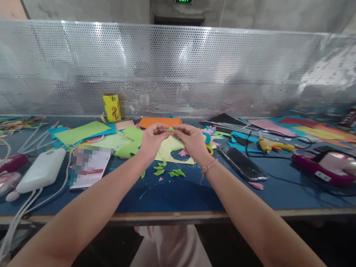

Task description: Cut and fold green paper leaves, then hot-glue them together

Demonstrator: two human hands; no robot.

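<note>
Above the middle of the blue table, my left hand (pixel 155 138) and my right hand (pixel 193 141) meet at the fingertips. Between them is a small piece of green paper (pixel 171 129), pinched from both sides; its exact shape is too small to make out. Cut green paper scraps (pixel 177 173) lie on the table just below my hands. Under and behind the hands are a pale yellow sheet (pixel 170 152) and an orange sheet (pixel 159 121).
Left of my hands lie a lit phone (pixel 90 167), a white power bank (pixel 42 171) with cables, and green sheets (pixel 82 132). To the right are a dark phone (pixel 243 164), a yellow glue gun (pixel 275 146) and a purple power strip (pixel 323 169). A perforated metal screen (pixel 180 72) closes the back.
</note>
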